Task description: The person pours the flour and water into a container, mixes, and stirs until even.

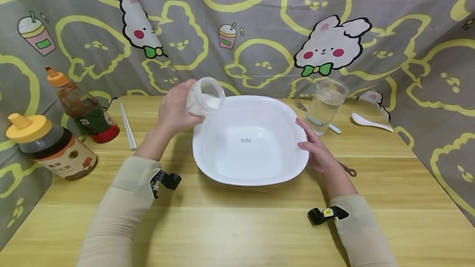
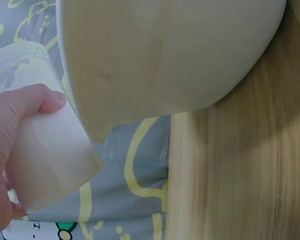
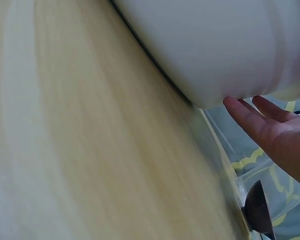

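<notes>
My left hand (image 1: 176, 106) grips a clear jar (image 1: 205, 98) of white powder or fine grains. The jar tilts right, its uncovered mouth at the upper left rim of a white basin (image 1: 252, 172). Inside the basin, a small "bdo" mark shows on the bare white bottom. In the left wrist view, the thumb presses along the jar (image 2: 60, 155), close beside the basin's outer wall (image 2: 165, 60). My right hand (image 1: 317, 149) holds the basin's right side, thumb and a finger over the rim. Other fingers (image 3: 245, 115) touch the outer wall from below in the right wrist view.
A glass of water (image 1: 326, 104) stands right of the basin, near a blue-handled fork (image 1: 334, 128) and white spoon (image 1: 371, 122). A dark handle (image 1: 350, 171) shows behind the right wrist. At left are chopsticks (image 1: 128, 127), a red sauce bottle (image 1: 83, 112) and a dark, yellow-capped bottle (image 1: 55, 151).
</notes>
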Tool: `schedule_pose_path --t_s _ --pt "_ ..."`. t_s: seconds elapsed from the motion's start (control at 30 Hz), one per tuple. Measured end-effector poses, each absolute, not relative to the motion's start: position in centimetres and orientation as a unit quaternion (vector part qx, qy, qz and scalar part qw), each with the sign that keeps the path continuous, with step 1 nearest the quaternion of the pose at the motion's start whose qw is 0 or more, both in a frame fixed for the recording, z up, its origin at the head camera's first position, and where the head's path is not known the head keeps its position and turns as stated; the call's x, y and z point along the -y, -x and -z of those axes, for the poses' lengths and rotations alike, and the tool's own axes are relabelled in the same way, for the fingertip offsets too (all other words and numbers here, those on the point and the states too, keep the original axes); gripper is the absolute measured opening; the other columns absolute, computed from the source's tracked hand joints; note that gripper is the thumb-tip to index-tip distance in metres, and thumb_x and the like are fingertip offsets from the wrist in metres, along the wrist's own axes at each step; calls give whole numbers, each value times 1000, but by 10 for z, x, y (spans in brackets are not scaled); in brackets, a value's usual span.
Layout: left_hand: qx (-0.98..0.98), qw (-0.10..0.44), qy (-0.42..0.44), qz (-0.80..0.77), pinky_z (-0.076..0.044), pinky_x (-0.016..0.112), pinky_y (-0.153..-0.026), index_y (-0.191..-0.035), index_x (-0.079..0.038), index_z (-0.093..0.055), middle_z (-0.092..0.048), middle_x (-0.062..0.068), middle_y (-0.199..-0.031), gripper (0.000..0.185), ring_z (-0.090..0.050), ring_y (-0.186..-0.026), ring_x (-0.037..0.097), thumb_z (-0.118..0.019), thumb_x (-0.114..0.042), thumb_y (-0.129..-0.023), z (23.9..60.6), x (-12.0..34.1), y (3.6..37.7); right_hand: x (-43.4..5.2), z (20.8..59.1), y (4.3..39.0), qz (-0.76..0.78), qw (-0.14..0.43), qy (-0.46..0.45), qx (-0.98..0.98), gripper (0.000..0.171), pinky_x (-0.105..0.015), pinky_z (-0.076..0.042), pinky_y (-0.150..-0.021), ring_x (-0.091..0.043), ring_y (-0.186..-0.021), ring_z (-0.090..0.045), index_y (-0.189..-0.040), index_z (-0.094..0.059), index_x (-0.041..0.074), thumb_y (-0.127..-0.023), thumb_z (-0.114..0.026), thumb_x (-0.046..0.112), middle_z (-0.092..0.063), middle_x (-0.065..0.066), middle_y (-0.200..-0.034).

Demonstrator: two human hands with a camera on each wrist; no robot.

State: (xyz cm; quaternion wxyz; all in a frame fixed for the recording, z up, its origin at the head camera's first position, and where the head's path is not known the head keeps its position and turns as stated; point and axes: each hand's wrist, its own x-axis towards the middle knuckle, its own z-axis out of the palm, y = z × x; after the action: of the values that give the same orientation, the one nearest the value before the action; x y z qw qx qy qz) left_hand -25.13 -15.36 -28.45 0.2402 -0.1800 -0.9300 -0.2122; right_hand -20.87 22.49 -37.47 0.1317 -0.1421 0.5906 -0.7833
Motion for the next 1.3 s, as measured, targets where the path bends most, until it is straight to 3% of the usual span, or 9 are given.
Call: schedule_pose_path --t_s 0.3,0.73,1.07,1.3 --pt "916 302 229 134 -34 50 -85 -124 -16 -35 -45 13 -117 81 -41 -103 34 -72 -31 -53 284 148 250 -223 375 206 783 105 150 -595 64 -34 -51 -62 -19 -92 -49 -136 -25 20 -80 -36 -8 -26 -10 -125" --pt "906 327 247 110 -35 50 -84 -122 -15 -37 -47 13 -114 77 -42 -102 33 -71 -30 -54 283 142 250 -221 376 204 777 79 158 -604 63 -34 -52 -59 -19 -92 -50 -136 -25 17 -79 -35 -9 -26 -10 -125" --pt "913 303 249 111 -28 54 -90 -123 -16 -36 -45 12 -117 77 -39 -106 33 -71 -29 -55 280 136 249 -219 376 201 761 23 165 -627 57 -31 -52 -60 -21 -95 -47 -133 -29 8 -79 -37 -10 -29 -16 -126" --pt "907 317 261 94 -29 54 -89 -123 -16 -36 -46 12 -116 78 -40 -105 33 -72 -29 -55 277 133 247 -216 375 200 758 5 142 -637 55 -28 -51 -62 -22 -95 -46 -131 -32 6 -79 -36 -11 -33 -18 -124"
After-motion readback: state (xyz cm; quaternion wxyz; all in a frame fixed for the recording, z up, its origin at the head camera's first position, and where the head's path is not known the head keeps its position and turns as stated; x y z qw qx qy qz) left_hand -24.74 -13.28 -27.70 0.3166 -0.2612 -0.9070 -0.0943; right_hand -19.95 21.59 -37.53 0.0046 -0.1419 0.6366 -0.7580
